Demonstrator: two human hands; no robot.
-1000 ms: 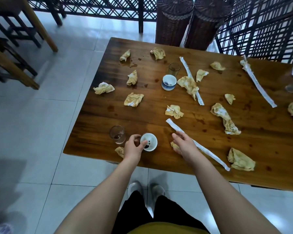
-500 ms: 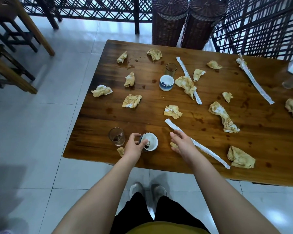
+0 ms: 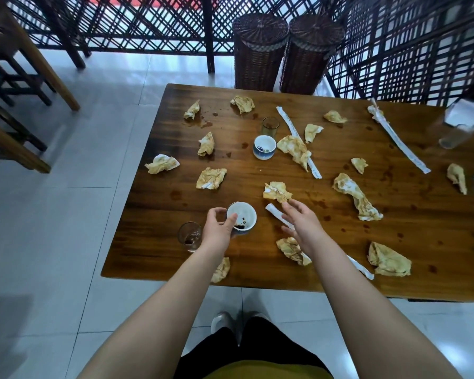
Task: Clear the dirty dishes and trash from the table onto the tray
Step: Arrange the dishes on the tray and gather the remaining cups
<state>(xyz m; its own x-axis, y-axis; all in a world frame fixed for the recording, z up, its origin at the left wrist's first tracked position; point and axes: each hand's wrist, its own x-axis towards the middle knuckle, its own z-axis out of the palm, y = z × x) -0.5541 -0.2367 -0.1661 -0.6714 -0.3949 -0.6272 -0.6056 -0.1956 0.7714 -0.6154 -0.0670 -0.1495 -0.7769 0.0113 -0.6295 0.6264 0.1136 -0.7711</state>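
Cup [image 3: 242, 219] gripped by the left hand [image 3: 217, 232] above the counter [image 3: 170, 258]; right hand [image 3: 301, 228] spread wide over a wrapper [image 3: 274, 213].

The left hand [image 3: 216, 231] has brought the white cup [image 3: 242, 218] from level with the glass [image 3: 190, 236] to beyond it. The right hand [image 3: 301, 225] has come off the crumpled napkin [image 3: 292, 250], now uncovered, and its fingers are spread farther from the glass.

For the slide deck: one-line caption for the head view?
Left hand grips a white cup while the open right hand hovers by a crumpled napkin on the littered wooden table.
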